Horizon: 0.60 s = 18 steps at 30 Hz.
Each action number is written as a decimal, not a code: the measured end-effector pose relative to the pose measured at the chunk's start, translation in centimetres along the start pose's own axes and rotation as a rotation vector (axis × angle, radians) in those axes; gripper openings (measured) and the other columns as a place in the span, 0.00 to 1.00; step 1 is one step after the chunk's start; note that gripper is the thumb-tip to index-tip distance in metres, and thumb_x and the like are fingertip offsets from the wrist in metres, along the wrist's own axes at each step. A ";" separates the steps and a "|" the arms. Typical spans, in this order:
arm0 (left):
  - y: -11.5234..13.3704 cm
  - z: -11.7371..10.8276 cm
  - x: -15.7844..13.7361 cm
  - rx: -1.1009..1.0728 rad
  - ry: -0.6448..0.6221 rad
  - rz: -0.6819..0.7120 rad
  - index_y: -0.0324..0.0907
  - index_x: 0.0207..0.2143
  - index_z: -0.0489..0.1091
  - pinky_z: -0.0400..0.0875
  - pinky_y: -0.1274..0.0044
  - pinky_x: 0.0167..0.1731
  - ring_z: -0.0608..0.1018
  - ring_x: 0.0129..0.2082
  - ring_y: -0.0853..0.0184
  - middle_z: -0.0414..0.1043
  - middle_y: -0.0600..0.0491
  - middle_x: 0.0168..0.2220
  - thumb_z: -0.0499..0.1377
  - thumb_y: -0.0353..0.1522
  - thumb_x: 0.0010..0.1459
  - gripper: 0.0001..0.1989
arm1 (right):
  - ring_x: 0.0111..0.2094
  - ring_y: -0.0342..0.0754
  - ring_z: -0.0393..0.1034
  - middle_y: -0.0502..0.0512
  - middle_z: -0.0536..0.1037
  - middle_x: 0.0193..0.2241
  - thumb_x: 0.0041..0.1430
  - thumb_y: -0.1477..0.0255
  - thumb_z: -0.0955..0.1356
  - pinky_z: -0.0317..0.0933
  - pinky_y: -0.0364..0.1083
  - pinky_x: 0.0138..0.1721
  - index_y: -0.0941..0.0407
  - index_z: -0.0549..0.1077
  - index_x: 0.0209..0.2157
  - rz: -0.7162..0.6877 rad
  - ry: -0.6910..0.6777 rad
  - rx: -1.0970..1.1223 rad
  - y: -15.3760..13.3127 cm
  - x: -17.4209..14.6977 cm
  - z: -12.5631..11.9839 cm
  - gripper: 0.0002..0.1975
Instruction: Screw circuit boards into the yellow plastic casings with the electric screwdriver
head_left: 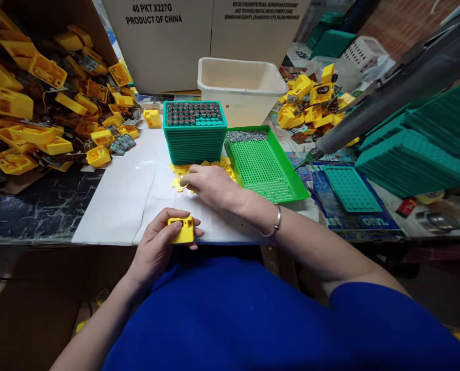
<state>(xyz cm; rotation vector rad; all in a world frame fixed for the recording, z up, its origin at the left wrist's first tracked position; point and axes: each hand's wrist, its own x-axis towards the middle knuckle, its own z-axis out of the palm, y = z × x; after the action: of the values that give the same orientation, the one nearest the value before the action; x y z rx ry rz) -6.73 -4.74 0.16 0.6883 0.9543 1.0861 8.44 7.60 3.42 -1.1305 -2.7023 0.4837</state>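
Note:
My left hand (156, 239) holds a small yellow plastic housing (186, 234) near the table's front edge. Its thumb presses on the upper face, and its fingers wrap behind. Just beyond, my right hand (212, 186) reaches into a pile of small flat yellow plastic pieces (226, 166), with its fingers curled together. Whatever lies between its fingertips is too hidden to make out. Behind the pile stands a stack of teal trays (196, 144), with rows of small dark cylindrical parts in the top one. A green perforated tray (257, 161) beside it carries small silver screws (249, 136) at its far end.
Yellow housings with wires and circuit boards fill a box (98, 31) at the left. More housings (310, 103) are heaped at the back right, beside a white bin (237, 85). An electric screwdriver (353, 123) slants in from the right, its tip over the green tray's edge.

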 end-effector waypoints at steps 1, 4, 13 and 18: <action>0.1 -0.2 0.0 0.002 -0.002 -0.002 0.41 0.39 0.73 0.77 0.73 0.28 0.82 0.37 0.56 0.80 0.46 0.38 0.61 0.32 0.58 0.06 | 0.40 0.49 0.70 0.59 0.77 0.44 0.65 0.75 0.62 0.53 0.45 0.33 0.55 0.77 0.45 -0.031 -0.058 -0.101 -0.4 0.8 0.0 0.13; 0.5 -0.5 0.2 -0.015 0.023 0.004 0.41 0.38 0.72 0.77 0.73 0.29 0.83 0.37 0.57 0.80 0.46 0.39 0.61 0.31 0.58 0.06 | 0.40 0.50 0.70 0.61 0.76 0.44 0.65 0.76 0.60 0.52 0.46 0.31 0.56 0.77 0.41 -0.129 -0.162 -0.270 -1.2 2.8 0.2 0.14; 0.9 0.0 0.9 -0.086 0.123 0.053 0.40 0.37 0.71 0.78 0.74 0.29 0.83 0.35 0.60 0.81 0.48 0.34 0.62 0.30 0.55 0.07 | 0.32 0.41 0.71 0.51 0.79 0.34 0.65 0.72 0.66 0.58 0.41 0.34 0.57 0.73 0.41 -0.106 0.026 0.261 -0.1 0.0 -0.2 0.06; 0.3 0.7 1.6 -0.081 0.113 0.066 0.40 0.38 0.71 0.77 0.76 0.26 0.82 0.31 0.63 0.80 0.50 0.32 0.62 0.30 0.54 0.08 | 0.33 0.40 0.72 0.52 0.80 0.33 0.64 0.73 0.67 0.63 0.39 0.36 0.59 0.74 0.37 -0.298 0.265 0.427 0.8 -4.6 1.4 0.05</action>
<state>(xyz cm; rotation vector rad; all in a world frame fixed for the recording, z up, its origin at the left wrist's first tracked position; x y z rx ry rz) -6.03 -3.17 0.28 0.6008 0.9835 1.2262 11.83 4.52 1.67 -0.6180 -2.3266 0.7525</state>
